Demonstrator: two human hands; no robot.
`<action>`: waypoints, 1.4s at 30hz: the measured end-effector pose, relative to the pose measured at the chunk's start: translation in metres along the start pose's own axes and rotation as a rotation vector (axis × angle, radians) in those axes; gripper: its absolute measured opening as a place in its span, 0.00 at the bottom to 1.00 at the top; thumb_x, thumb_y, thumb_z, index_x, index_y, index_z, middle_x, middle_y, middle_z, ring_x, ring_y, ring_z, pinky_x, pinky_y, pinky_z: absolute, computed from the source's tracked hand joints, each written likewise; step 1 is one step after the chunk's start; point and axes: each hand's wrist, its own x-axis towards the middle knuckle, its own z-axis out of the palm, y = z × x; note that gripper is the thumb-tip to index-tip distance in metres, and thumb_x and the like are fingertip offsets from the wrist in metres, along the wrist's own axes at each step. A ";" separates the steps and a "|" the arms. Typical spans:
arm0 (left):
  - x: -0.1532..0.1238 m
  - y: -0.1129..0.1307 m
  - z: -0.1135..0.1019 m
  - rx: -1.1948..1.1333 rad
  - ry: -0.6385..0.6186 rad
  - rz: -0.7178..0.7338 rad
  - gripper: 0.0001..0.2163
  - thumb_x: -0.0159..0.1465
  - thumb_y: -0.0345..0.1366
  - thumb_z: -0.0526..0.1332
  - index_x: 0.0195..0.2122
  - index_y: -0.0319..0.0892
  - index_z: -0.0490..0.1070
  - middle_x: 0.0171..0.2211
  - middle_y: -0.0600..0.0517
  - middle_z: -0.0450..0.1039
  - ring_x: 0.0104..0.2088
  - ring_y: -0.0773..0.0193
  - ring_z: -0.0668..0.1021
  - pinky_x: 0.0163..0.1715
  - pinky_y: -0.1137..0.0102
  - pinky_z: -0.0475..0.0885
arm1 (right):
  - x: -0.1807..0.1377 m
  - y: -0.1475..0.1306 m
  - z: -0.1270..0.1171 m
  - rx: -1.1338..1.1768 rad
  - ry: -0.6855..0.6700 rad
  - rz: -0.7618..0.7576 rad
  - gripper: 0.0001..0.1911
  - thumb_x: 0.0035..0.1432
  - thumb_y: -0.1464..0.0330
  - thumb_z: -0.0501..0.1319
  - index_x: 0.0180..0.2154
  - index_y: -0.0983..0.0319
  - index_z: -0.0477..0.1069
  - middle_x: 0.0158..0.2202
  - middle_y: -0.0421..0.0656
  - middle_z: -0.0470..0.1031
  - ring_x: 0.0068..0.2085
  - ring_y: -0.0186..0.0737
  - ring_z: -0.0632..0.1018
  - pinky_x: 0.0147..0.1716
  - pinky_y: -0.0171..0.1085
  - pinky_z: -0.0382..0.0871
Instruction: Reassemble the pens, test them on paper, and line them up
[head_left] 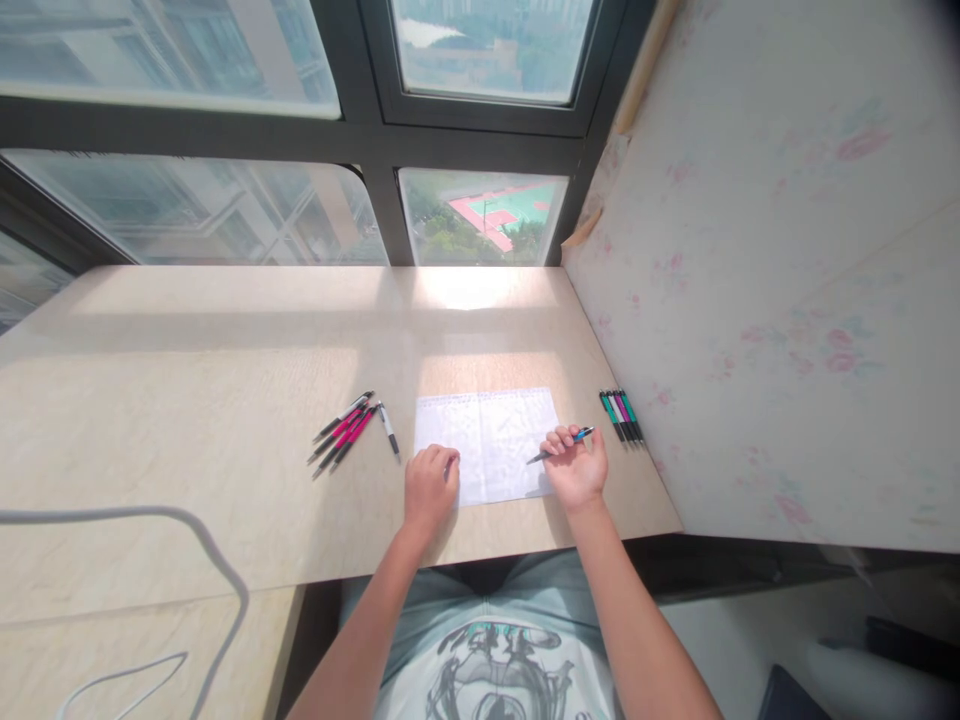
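Note:
A sheet of white paper [487, 440] with a row of holes along its far edge lies on the table before me. My right hand [579, 470] is turned palm up over the paper's right side, its fingers closed on a blue and black pen [583, 434]. The pen's dark tip points left, over the sheet. At the paper's left edge rests my left hand [431, 488], back up and fingers curled; whether anything is inside them is hidden. Nearest to it on the left lies a white and black pen [388, 430].
Several pink and white pens [346, 435] lie in a loose pile at left. A row of green, white and purple pens [622, 418] lies by the right wall [750, 300]. A grey cable [150, 513] crosses the table [187, 420] at lower left. Windows stand behind.

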 end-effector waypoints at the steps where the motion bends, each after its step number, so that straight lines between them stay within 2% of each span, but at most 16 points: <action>1: 0.000 0.000 0.000 0.004 -0.005 0.006 0.09 0.63 0.31 0.54 0.35 0.43 0.74 0.35 0.47 0.75 0.38 0.56 0.74 0.40 0.62 0.63 | -0.001 -0.003 0.003 -0.012 0.006 -0.023 0.19 0.60 0.50 0.53 0.27 0.58 0.62 0.23 0.36 0.55 0.24 0.35 0.62 0.24 0.37 0.65; 7: -0.001 -0.003 0.001 0.003 -0.020 0.016 0.09 0.64 0.31 0.53 0.36 0.43 0.73 0.35 0.47 0.75 0.38 0.56 0.74 0.41 0.62 0.63 | -0.006 -0.010 0.021 0.044 -0.018 -0.045 0.16 0.59 0.54 0.53 0.27 0.57 0.63 0.24 0.36 0.54 0.26 0.36 0.62 0.27 0.38 0.65; 16: -0.002 -0.003 0.001 -0.009 -0.015 0.015 0.08 0.64 0.31 0.53 0.36 0.43 0.73 0.35 0.48 0.75 0.38 0.56 0.74 0.41 0.62 0.63 | -0.013 -0.003 0.034 0.048 -0.020 -0.026 0.17 0.59 0.51 0.53 0.28 0.56 0.65 0.26 0.38 0.57 0.27 0.38 0.63 0.29 0.40 0.65; 27: -0.001 -0.002 0.000 -0.021 -0.023 0.018 0.08 0.63 0.31 0.54 0.35 0.44 0.73 0.34 0.48 0.75 0.38 0.56 0.74 0.41 0.62 0.64 | -0.016 -0.004 0.037 0.024 -0.015 -0.021 0.16 0.59 0.52 0.53 0.28 0.56 0.66 0.29 0.40 0.62 0.29 0.38 0.64 0.31 0.41 0.66; 34: -0.001 -0.002 -0.001 -0.022 -0.019 0.015 0.08 0.63 0.31 0.54 0.35 0.44 0.73 0.34 0.48 0.75 0.38 0.56 0.74 0.40 0.62 0.63 | -0.017 -0.003 0.039 0.194 -0.071 -0.003 0.16 0.60 0.51 0.54 0.31 0.55 0.68 0.30 0.40 0.63 0.29 0.36 0.65 0.31 0.40 0.67; 38: -0.001 -0.001 -0.002 -0.037 -0.012 0.013 0.08 0.63 0.31 0.54 0.35 0.44 0.73 0.34 0.48 0.75 0.38 0.56 0.74 0.40 0.62 0.63 | -0.018 -0.004 0.041 0.118 -0.052 -0.024 0.18 0.60 0.49 0.53 0.31 0.55 0.68 0.31 0.40 0.64 0.30 0.37 0.66 0.31 0.41 0.67; 42: -0.001 0.000 -0.003 -0.036 -0.010 0.015 0.08 0.63 0.31 0.54 0.35 0.44 0.74 0.34 0.48 0.75 0.37 0.56 0.74 0.40 0.62 0.63 | -0.018 -0.004 0.041 0.055 -0.007 -0.029 0.16 0.58 0.51 0.54 0.30 0.55 0.67 0.30 0.40 0.64 0.29 0.38 0.66 0.31 0.41 0.67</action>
